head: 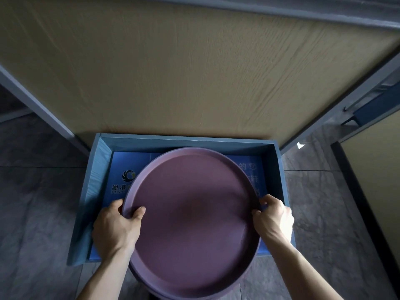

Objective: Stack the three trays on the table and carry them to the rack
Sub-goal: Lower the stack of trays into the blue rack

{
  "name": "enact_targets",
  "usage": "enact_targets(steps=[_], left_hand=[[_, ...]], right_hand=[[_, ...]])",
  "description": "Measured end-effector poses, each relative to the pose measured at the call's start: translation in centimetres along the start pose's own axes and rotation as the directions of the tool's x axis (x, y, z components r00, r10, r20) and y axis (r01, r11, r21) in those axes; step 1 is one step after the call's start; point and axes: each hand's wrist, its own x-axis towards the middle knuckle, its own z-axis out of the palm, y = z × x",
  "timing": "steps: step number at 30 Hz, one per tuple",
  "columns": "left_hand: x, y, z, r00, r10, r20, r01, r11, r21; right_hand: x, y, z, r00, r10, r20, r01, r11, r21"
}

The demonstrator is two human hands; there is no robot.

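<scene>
Fingers [138,211] of both hands clamp the purple tray [192,217] (rim only).

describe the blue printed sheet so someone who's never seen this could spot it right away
Find the grey-blue open box below the tan wooden panel. The blue printed sheet lines its floor, mostly hidden by the round purple tray held in the left hand and right hand. It alone carries a swirl logo and Chinese characters.

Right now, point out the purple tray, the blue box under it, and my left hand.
purple tray [192,215]: head view, middle of its flat inside.
blue box [186,141]: head view, its far wall.
left hand [114,228]: head view, back of the hand gripping the tray's rim.
</scene>
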Motion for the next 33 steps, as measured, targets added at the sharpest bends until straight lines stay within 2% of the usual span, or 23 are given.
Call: enact_targets(steps=[3,6,9,15,18,22,26,33], left_hand=[[-0.1,0.0,0.1,1.0,0.001,-0.006,-0.001,1.0,0.006],[-0.2,0.3,-0.1,1.0,-0.002,-0.012,0.002,1.0,-0.002],[-0.2,0.3,-0.3,1.0,-0.006,0.003,0.006,1.0,-0.015],[-0.2,0.8,-1.0,0.999,-0.015,0.033,0.016,1.0,-0.018],[0.1,1.0,-1.5,0.998,-0.009,0.064,0.011,1.0,-0.024],[-0.3,1.1,-2.0,0.999,0.033,0.037,-0.032,0.999,-0.03],[0.2,0.8,-2.0,0.999,0.028,0.021,-0.029,0.995,0.094],[0.6,1.2,-2.0,0.998,0.053,0.023,-0.056,0.992,0.117]], right_hand=[[-0.5,0.5,0.1,0.998,0.055,-0.031,-0.052,0.995,0.09],[-1.1,0.8,0.5,0.978,0.204,-0.037,-0.191,0.958,0.215],[-1.1,0.4,0.5,0.958,0.286,-0.024,-0.274,0.936,0.222],[-0.8,0.1,-0.2,0.989,0.151,-0.002,-0.151,0.988,0.04],[-0.8,0.3,-0.4,0.987,0.159,0.025,-0.16,0.985,0.069],[-0.6,0.6,-0.7,0.985,0.163,0.059,-0.169,0.979,0.116],[-0.8,0.6,-0.8,0.991,0.113,0.078,-0.12,0.988,0.096],[-0.9,0.3,-0.9,0.996,0.062,0.061,-0.065,0.997,0.048]])
